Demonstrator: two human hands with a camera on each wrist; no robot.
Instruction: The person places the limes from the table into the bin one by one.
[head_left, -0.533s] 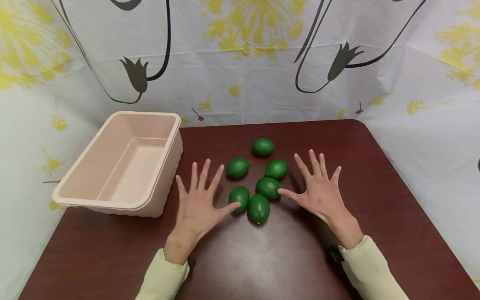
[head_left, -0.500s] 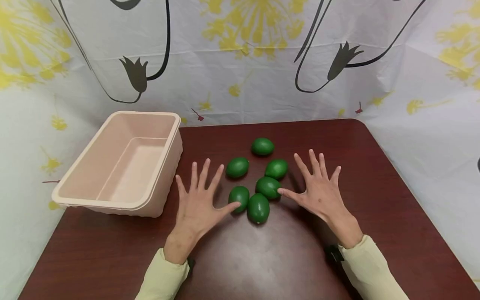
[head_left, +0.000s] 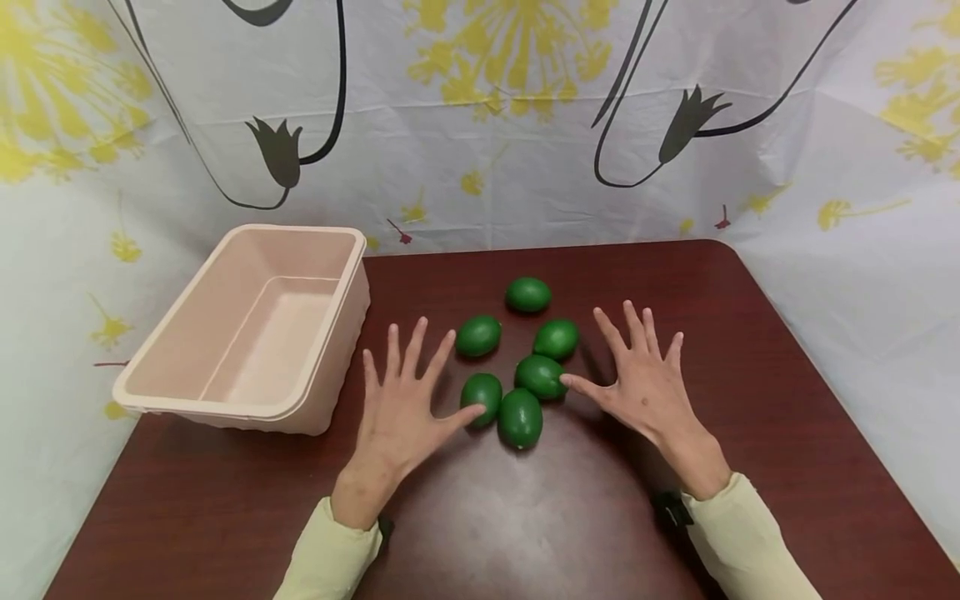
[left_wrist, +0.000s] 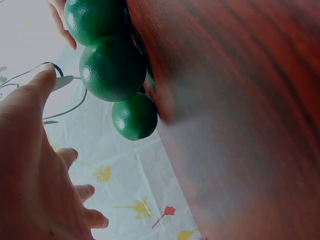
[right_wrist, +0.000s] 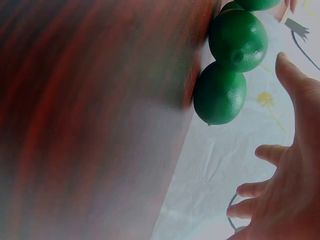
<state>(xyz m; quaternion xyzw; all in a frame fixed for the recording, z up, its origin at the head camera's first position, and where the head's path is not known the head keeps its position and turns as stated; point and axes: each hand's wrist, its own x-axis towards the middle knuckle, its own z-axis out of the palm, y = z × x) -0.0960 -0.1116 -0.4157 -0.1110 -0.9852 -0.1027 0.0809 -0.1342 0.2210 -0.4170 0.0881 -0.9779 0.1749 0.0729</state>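
Note:
Several green limes lie in a loose group on the dark red table. My left hand point(head_left: 401, 425) hovers left of them with fingers spread wide, its thumb over the edge of the nearest left lime point(head_left: 482, 398) in the head view. On the other side my right hand point(head_left: 648, 396) is spread too, thumb tip beside the middle lime point(head_left: 541, 377). Both wrist views show a gap between hand and fruit. The front lime point(head_left: 520, 418) sits between the hands; behind are a left lime point(head_left: 478, 336), a right lime point(head_left: 556, 339) and the farthest lime point(head_left: 528, 295).
A pale pink plastic basin point(head_left: 318, 379) stands at the table's back left, with nothing seen inside. The table point(head_left: 480, 533) ends at a white patterned cloth point(head_left: 487, 183) hanging behind it and at the sides.
The head view has shifted very slightly, so everything appears a little to the right. Hands and limes otherwise keep their places.

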